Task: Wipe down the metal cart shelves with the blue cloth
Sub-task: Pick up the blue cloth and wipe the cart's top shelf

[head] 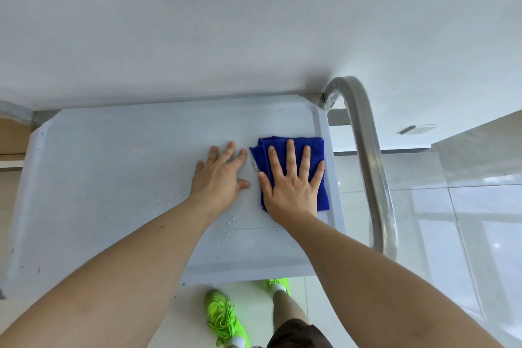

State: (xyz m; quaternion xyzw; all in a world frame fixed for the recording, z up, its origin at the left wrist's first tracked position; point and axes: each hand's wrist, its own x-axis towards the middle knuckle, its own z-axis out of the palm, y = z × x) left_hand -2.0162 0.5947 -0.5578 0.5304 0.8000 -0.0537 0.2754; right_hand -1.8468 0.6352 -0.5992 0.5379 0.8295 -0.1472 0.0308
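The cart's top shelf is a pale grey metal tray with a raised rim. A folded blue cloth lies flat near the shelf's right edge. My right hand presses down on the cloth with straight, spread fingers. My left hand rests flat on the bare shelf just left of the cloth, fingers straight. Small water drops sit on the shelf below my left wrist.
The cart's curved metal handle rises along the right side. A white wall stands directly behind the cart. Glossy floor tiles lie to the right. My green shoes stand at the shelf's near edge.
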